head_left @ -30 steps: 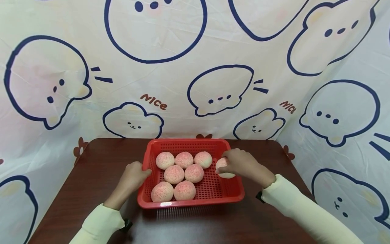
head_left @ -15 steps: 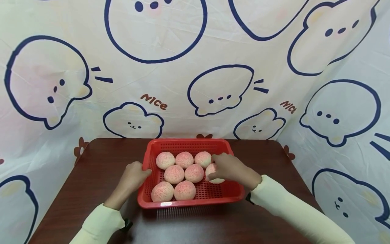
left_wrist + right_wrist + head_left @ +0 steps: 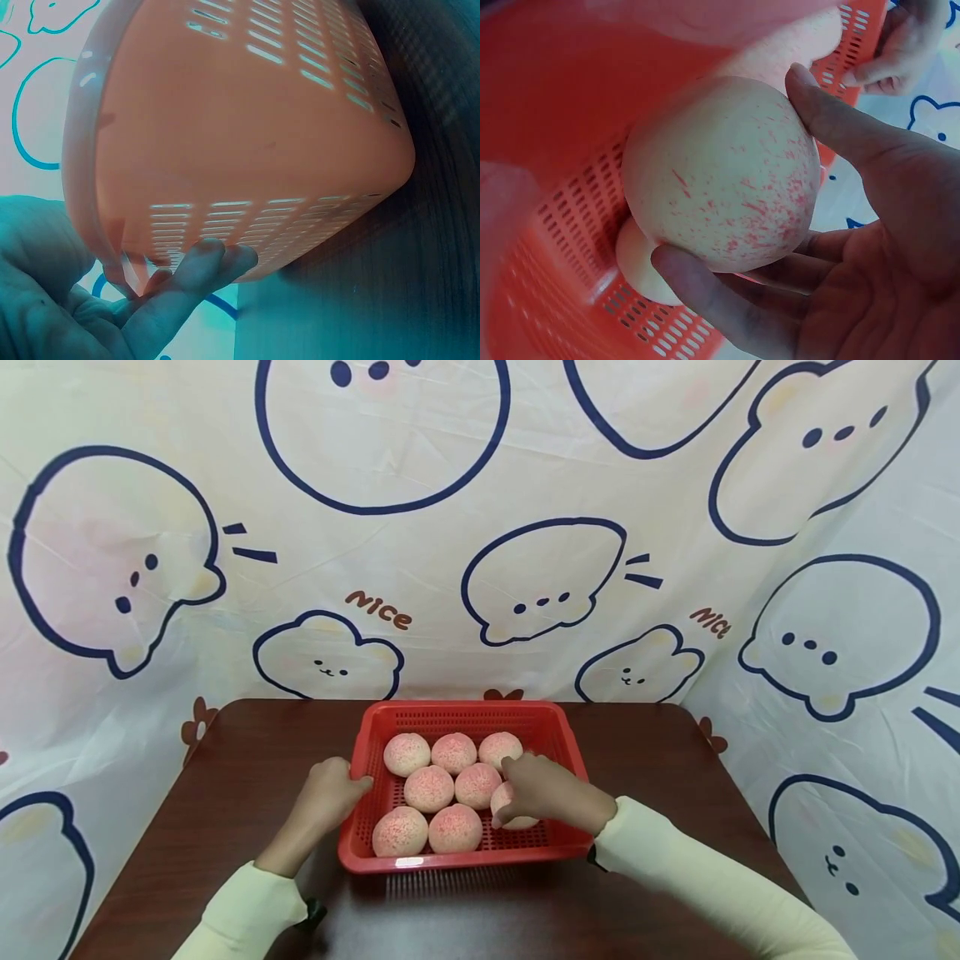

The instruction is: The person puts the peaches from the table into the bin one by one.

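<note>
A red plastic basket (image 3: 465, 862) with slotted walls holds several pale peaches (image 3: 429, 789) speckled with pink. My left hand (image 3: 327, 795) grips the basket's left rim, and in the left wrist view its fingers (image 3: 199, 266) lie against the slotted outer wall (image 3: 187, 120). Inside the right part of the basket, my right hand (image 3: 551, 791) holds one peach (image 3: 727, 180) between thumb and fingers, beside the other peaches. The hand covers part of this peach in the head view. Whether it touches the basket floor I cannot tell.
The basket stands on a dark brown wooden table (image 3: 270, 752). Cloth with cartoon outlines (image 3: 435, 560) hangs behind the table and at both sides. Dark bands (image 3: 311, 912) show at the sleeves.
My right hand has moved left and toward me with its peach, from the basket's right side to beside the other peaches. My left hand and the basket have stayed put.
</note>
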{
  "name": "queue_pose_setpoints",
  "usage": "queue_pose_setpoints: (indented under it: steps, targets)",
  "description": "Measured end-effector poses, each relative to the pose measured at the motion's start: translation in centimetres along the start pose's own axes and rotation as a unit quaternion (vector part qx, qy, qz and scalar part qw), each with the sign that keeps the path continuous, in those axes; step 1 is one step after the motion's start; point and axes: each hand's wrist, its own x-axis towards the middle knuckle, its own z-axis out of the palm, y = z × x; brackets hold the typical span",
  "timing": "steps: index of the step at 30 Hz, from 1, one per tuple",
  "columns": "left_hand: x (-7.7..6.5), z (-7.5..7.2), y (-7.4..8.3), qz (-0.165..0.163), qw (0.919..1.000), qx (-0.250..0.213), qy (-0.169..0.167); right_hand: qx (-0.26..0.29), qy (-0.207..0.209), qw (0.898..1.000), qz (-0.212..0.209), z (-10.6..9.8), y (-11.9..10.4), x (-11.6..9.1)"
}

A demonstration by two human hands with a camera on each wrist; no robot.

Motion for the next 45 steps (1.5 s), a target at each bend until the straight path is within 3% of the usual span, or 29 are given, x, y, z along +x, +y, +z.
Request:
queue_pose_setpoints:
  steps: [6, 10, 18, 35, 39, 41, 45]
  targets:
    - [-0.1, 0.0, 0.1, -0.001, 1.0000, -0.003, -0.001, 0.037, 0.001, 0.998, -0.055, 1.3, 0.3, 0.4]
    - [-0.1, 0.1, 0.0, 0.004, 1.0000, 0.004, 0.001, 0.029, -0.006, 0.996, -0.082, 1.9, 0.4, 0.6]
    - [-0.1, 0.1, 0.0, 0.008, 0.9999, 0.000, 0.007, -0.049, -0.049, 0.996, -0.050, 2.3, 0.1, 1.0]
    - [0.2, -0.3, -0.3, -0.008, 0.9998, -0.018, -0.008, -0.008, -0.064, 0.997, -0.046, 2.2, 0.1, 1.2]
    - [0.3, -0.7, -0.8, -0.005, 0.9995, -0.018, -0.026, 0.056, -0.054, 0.996, -0.052, 1.6, 1.0, 1.1]
    - [0.3, -0.9, -1.2, -0.010, 0.9989, -0.015, -0.043, 0.074, -0.039, 0.996, -0.036, 0.8, 1.4, 0.7]
    - [0.3, -1.5, -2.0, -0.018, 0.9981, -0.011, -0.057, 0.052, 0.045, 0.998, -0.016, -1.3, 2.7, 0.4]
